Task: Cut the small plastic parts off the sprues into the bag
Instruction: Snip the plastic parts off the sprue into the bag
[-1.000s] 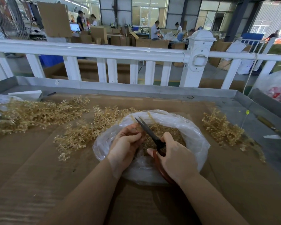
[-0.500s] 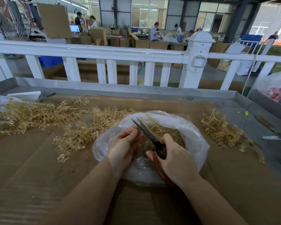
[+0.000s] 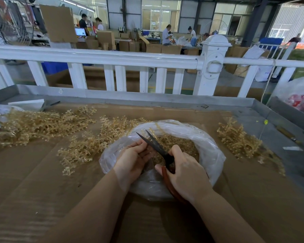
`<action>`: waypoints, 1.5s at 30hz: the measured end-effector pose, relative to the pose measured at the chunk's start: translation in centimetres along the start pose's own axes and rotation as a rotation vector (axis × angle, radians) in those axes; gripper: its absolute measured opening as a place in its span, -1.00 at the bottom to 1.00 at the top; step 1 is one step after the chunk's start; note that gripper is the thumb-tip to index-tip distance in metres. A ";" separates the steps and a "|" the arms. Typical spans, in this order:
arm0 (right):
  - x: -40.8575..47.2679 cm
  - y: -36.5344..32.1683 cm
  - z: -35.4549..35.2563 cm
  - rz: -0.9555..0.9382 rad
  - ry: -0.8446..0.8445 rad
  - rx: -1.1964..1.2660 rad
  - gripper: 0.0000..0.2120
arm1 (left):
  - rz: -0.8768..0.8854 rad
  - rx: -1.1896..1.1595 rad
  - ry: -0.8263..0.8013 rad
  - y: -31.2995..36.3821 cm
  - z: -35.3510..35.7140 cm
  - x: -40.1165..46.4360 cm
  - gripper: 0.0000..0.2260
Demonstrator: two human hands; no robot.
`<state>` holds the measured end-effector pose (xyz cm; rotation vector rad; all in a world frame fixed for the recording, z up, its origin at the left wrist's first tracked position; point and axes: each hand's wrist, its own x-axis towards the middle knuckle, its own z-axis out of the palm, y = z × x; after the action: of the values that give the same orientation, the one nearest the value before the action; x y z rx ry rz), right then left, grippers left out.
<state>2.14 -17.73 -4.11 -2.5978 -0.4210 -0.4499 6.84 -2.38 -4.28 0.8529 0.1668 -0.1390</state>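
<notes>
Nearest the camera, the right hand (image 3: 186,174) is gripping the red handles of the scissors (image 3: 158,148), whose dark blades are standing slightly parted and pointing up and away over the bag (image 3: 212,151). Just beside it, the left hand (image 3: 132,160) is curling its fingers round something small at the blade roots, probably a sprue, though the piece itself is hidden. Both hands are working directly above the open mouth of the clear plastic bag, which is lying on the cardboard-covered worktop (image 3: 33,181) and already holding a layer of cut parts (image 3: 181,144). The sprues appear light, thin and stiff, likely brittle at the gates, so the hold is best taken on the central runner, close to the cut, keeping the parts over the bag. The bag film is soft and slack and may shift if pushed. Farther out, an uncut sprue pile (image 3: 88,142) is lying to the left of the bag, another heap (image 3: 33,125) farther left, and a smaller cluster (image 3: 239,139) is lying to the right, well apart.
</notes>
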 end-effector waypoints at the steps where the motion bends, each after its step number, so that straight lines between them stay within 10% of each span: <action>1: 0.1 0.0 0.0 -0.004 0.001 0.003 -0.64 | 0.000 0.003 -0.014 0.0 0.0 0.0 -0.67; 45: 0.0 -0.2 0.6 -0.048 0.051 -0.057 -0.51 | 0.036 0.057 0.041 0.0 0.4 -0.4 -0.78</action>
<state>2.19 -17.32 -4.56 -2.6291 -0.4599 -0.5514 6.48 -2.67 -3.98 0.9151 0.1867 -0.0926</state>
